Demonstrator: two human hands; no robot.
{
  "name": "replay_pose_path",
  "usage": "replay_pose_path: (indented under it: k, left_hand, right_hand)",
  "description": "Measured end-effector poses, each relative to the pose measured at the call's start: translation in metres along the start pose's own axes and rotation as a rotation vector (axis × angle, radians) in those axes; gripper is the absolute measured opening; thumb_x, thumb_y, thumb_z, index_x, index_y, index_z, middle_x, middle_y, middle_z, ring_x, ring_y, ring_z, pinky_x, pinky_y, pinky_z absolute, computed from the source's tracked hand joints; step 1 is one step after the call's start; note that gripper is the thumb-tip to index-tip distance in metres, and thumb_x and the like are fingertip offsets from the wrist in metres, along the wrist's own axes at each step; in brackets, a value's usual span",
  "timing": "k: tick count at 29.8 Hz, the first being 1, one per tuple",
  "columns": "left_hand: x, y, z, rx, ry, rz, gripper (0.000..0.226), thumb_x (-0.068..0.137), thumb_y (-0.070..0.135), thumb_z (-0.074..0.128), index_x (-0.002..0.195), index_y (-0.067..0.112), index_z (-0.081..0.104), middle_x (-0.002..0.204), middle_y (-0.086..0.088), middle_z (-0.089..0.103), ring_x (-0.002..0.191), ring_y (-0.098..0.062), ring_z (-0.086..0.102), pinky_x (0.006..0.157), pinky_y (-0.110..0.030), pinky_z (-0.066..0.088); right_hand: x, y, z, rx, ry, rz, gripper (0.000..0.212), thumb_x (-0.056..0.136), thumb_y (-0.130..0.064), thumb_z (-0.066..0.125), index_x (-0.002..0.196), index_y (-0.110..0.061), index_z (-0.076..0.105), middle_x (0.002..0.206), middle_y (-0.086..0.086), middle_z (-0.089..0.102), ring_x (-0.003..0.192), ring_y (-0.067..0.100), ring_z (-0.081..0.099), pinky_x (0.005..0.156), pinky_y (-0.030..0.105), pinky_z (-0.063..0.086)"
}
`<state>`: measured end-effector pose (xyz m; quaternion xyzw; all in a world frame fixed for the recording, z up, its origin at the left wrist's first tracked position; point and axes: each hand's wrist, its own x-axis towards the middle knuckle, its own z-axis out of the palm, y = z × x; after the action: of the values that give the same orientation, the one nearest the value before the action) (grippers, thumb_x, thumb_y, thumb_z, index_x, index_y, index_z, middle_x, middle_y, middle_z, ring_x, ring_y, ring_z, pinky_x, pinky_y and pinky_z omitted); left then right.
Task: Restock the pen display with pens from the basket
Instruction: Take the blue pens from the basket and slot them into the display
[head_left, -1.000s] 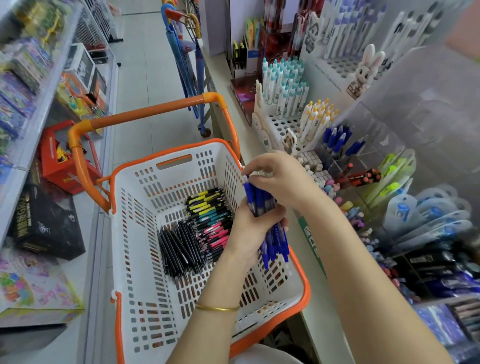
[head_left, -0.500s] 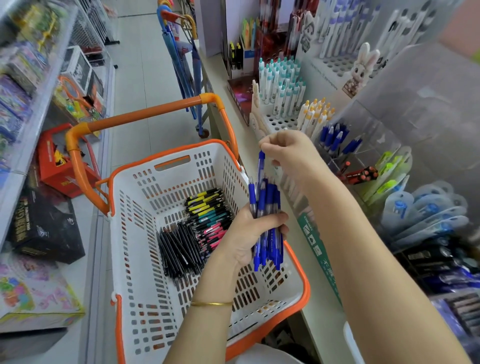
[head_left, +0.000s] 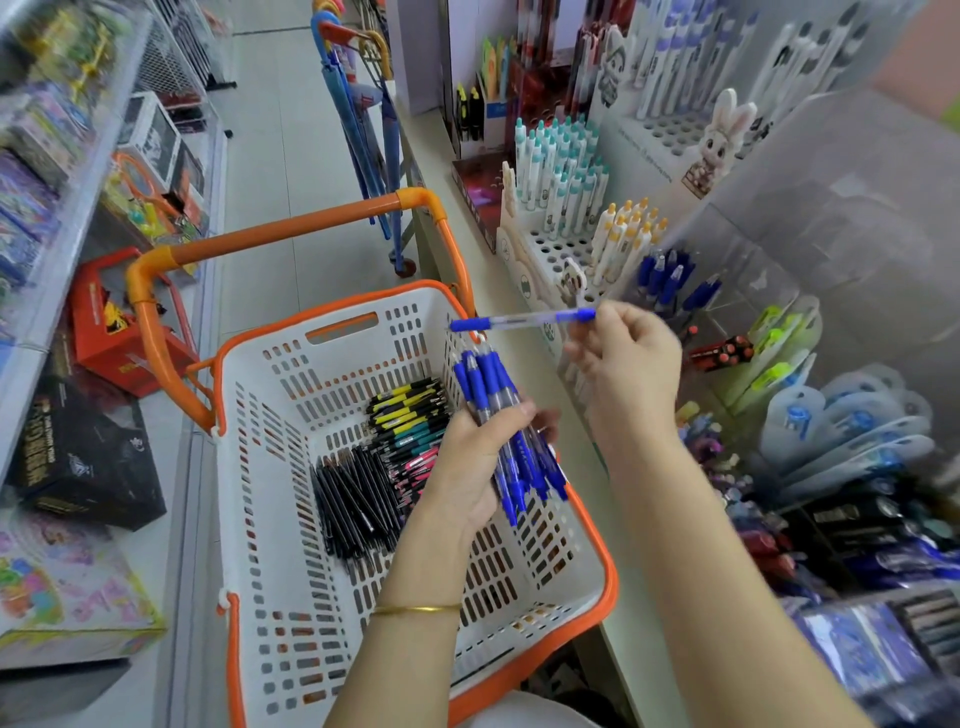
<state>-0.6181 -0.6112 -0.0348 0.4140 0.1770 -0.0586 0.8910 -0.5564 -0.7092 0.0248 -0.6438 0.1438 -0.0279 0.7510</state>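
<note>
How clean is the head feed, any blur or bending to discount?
Head view: even shop light, no hard glare; basket and the blue pens in the left hand read sharp; right hand and its single pen are slightly smeared; left shelf goods and lower right display blur; frame edges bow.

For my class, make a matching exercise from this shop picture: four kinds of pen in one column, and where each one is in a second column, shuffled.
Column 1
1. single blue pen
2. bundle of blue pens
3. black pens
4. yellow-capped pens

Column 2
A. lying in the basket
B. pinched in the right hand
C. standing in the display rack
D. gripped in the left hand

Pairs: 1-B, 2-D, 3-A, 4-C.
</note>
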Motion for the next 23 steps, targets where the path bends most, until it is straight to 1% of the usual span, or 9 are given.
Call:
replay_pose_path:
  k: [2, 4, 7, 11, 13, 17, 19, 21, 23]
  left_hand:
    - [0.002, 0.0, 0.004, -0.062, 0.068, 0.078, 0.014, 0.091, -0.005, 0.056, 0.1, 0.006, 0.056, 0.081, -0.008, 0.071, 0.078, -0.023, 0.072, 0.069, -0.036, 0.059]
    - [0.004, 0.001, 0.006, -0.119, 0.139, 0.15, 0.024, 0.09, -0.006, 0.057, 0.113, 0.0, 0.055, 0.09, -0.012, 0.068, 0.079, -0.022, 0.072, 0.069, -0.031, 0.058]
    - [0.006, 0.001, 0.005, -0.136, 0.219, 0.21, 0.044, 0.088, -0.005, 0.06, 0.13, -0.005, 0.049, 0.105, -0.018, 0.065, 0.079, -0.022, 0.073, 0.072, -0.035, 0.06]
    - [0.004, 0.001, 0.005, -0.158, 0.187, 0.262, 0.049, 0.088, -0.004, 0.058, 0.135, 0.001, 0.046, 0.114, -0.015, 0.068, 0.096, -0.026, 0.071, 0.075, -0.036, 0.058]
    - [0.003, 0.002, 0.005, -0.154, 0.187, 0.288, 0.049, 0.088, -0.005, 0.058, 0.135, 0.001, 0.045, 0.11, -0.016, 0.068, 0.095, -0.026, 0.071, 0.072, -0.034, 0.058]
    - [0.004, 0.003, 0.001, 0.069, 0.284, 0.396, 0.044, 0.087, -0.001, 0.064, 0.127, -0.004, 0.045, 0.093, -0.018, 0.067, 0.086, -0.027, 0.07, 0.074, -0.041, 0.057]
    - [0.001, 0.005, 0.004, 0.233, 0.332, 0.453, 0.041, 0.083, 0.005, 0.069, 0.119, 0.002, 0.051, 0.094, -0.015, 0.069, 0.087, -0.023, 0.071, 0.077, -0.041, 0.057]
    - [-0.005, 0.004, 0.009, 0.401, 0.359, 0.515, 0.035, 0.077, 0.009, 0.075, 0.104, 0.021, 0.056, 0.091, 0.001, 0.07, 0.085, -0.009, 0.07, 0.075, -0.026, 0.056]
    - [-0.012, 0.002, 0.017, 0.546, 0.328, 0.574, 0.044, 0.078, 0.003, 0.076, 0.097, 0.034, 0.052, 0.09, 0.012, 0.066, 0.085, 0.007, 0.064, 0.075, -0.01, 0.049]
  right_hand:
    - [-0.013, 0.019, -0.004, -0.003, 0.044, 0.031, 0.02, 0.095, -0.011, 0.051, 0.08, -0.011, 0.064, 0.08, 0.007, 0.065, 0.075, 0.016, 0.063, 0.068, 0.024, 0.054]
    - [-0.024, 0.036, -0.009, -0.073, 0.09, 0.022, 0.015, 0.095, -0.016, 0.053, 0.09, -0.006, 0.064, 0.076, 0.001, 0.063, 0.071, 0.008, 0.061, 0.063, 0.02, 0.049]
    - [-0.036, 0.051, -0.014, -0.138, 0.098, 0.024, 0.017, 0.094, -0.019, 0.054, 0.092, -0.004, 0.063, 0.076, 0.001, 0.06, 0.064, 0.005, 0.052, 0.063, 0.023, 0.043]
    - [-0.04, 0.059, -0.015, -0.181, -0.008, 0.161, 0.019, 0.096, -0.021, 0.052, 0.086, -0.007, 0.06, 0.076, 0.001, 0.056, 0.067, 0.01, 0.047, 0.066, 0.028, 0.041]
    - [-0.04, 0.06, -0.018, -0.169, -0.1, 0.253, 0.021, 0.097, -0.023, 0.051, 0.085, -0.008, 0.06, 0.073, 0.001, 0.056, 0.066, 0.011, 0.046, 0.064, 0.027, 0.04]
    - [-0.044, 0.06, -0.02, 0.023, -0.241, 0.485, 0.016, 0.099, -0.018, 0.05, 0.086, -0.011, 0.057, 0.058, -0.008, 0.061, 0.051, 0.001, 0.056, 0.059, 0.022, 0.043]
    - [-0.047, 0.06, -0.018, 0.21, -0.249, 0.638, 0.011, 0.096, -0.019, 0.052, 0.094, -0.01, 0.058, 0.071, -0.001, 0.068, 0.06, 0.008, 0.065, 0.068, 0.031, 0.051]
    - [-0.048, 0.057, -0.013, 0.454, -0.278, 0.808, 0.027, 0.098, -0.031, 0.048, 0.106, -0.009, 0.062, 0.093, 0.009, 0.07, 0.078, 0.023, 0.069, 0.076, 0.043, 0.053]
    - [-0.049, 0.052, -0.005, 0.665, -0.323, 0.856, 0.045, 0.098, -0.042, 0.042, 0.106, -0.008, 0.07, 0.101, 0.014, 0.071, 0.085, 0.028, 0.07, 0.075, 0.042, 0.056]
